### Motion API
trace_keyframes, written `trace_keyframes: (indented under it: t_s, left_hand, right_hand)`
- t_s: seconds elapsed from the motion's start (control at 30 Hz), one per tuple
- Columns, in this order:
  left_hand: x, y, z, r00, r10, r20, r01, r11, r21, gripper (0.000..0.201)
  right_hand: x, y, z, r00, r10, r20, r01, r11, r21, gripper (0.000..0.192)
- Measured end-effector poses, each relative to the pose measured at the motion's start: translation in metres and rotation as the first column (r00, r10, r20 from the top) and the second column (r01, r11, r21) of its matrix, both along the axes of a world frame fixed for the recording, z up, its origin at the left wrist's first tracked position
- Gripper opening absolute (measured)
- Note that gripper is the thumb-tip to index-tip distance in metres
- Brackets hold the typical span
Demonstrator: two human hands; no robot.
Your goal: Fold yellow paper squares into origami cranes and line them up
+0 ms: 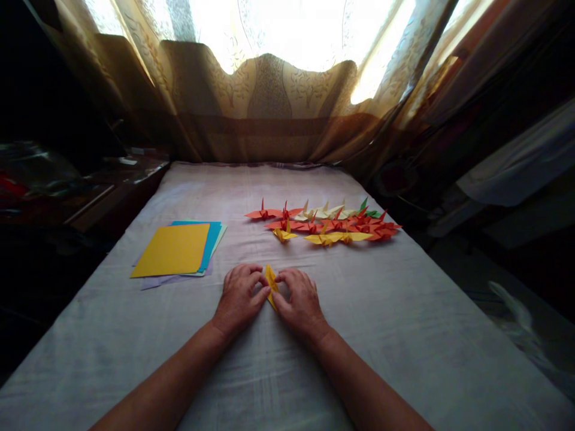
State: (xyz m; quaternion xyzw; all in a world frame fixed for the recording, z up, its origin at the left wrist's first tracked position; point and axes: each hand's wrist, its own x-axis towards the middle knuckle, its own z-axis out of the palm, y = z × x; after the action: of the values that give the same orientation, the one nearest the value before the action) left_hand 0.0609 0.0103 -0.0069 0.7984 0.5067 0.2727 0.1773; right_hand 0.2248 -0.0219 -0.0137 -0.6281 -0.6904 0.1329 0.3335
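**A:** Head view, centre foreground. What do the two hands hold?

**B:** The left hand (pixel 238 296) and the right hand (pixel 300 299) rest knuckles-up on the cloth, fingertips meeting over a small yellow folded paper (pixel 271 285). It is narrow and pointed, with sharp creases, standing partly on edge between the two sets of fingers. Both hands pinch it, the left from its left side, the right from its right. The paper lies near the middle of the surface, close to the person, with both forearms running back toward the lower edge of the view.

**A:** Head view, middle ground. What lies around it?

**B:** To the left, well apart from the hands, is a stack of flat paper sheets (pixel 177 250): a matte yellow rectangle on top, with blue, pale green and lilac edges fanned out beneath. Beyond the hands and to the right is a cluster of finished paper cranes (pixel 327 222), laid in rough rows with wings spread and overlapping. Orange and red dominate; several are yellow, some cream, one green at the far right.

**A:** Head view, surface and surroundings?

**B:** The work surface is a pale grey cloth (pixel 404 311), woven and faintly wrinkled, stretched over a broad flat top. Behind it hangs a patterned curtain (pixel 269 102), beige and brown with leaf motifs, strongly backlit by a window. Both sides of the room are dark; a dim cluttered ledge (pixel 112 179) adjoins the left edge.
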Motion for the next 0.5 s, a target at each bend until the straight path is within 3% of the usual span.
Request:
trace_keyframes:
  t_s: [0.3, 0.5]
  left_hand:
    - [0.0014, -0.0009, 0.0047, 0.997, 0.041, -0.065, -0.038, 0.998, 0.042, 0.003]
    - [0.0003, -0.0040, 0.0092, 0.989, -0.033, -0.145, 0.037, 0.999, 0.027, 0.007]
  right_hand:
    - [-0.0010, -0.0011, 0.0006, 0.998, 0.028, -0.048, -0.025, 0.998, 0.058, 0.015]
    - [-0.0006, 0.0025, -0.0040, 0.993, 0.017, -0.119, -0.007, 0.997, 0.080, 0.018]
